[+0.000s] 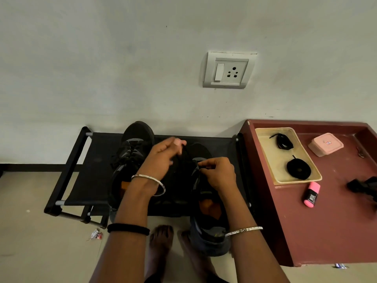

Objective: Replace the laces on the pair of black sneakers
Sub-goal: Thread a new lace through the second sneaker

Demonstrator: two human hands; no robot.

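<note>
Right sneaker [206, 211] on rack [95, 160], 3 o'clock of left sneaker [132, 156]. Right hand [218, 174] grip pinches lace [201, 167] at eyelet, probably steadying it. Left hand [163, 158] grip holds same lace, likely drawing slack. Spare laces [298, 168] wait in tray [273, 160], 2 o'clock.

I note: on the black rack [89, 152], my left hand [163, 158] and right hand [217, 174] each pinch the lace [201, 169] of the sneaker [210, 231] toward its right end. A second sneaker [132, 152] sits mid-rack, and a tray [271, 156] lies right of the rack.

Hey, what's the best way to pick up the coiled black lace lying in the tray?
Come from above and pinch the coiled lace across its ring, one finger in the centre hole, thumb outside. It lies flat in the shallow tray, so a side approach would likely meet the rim.
</note>
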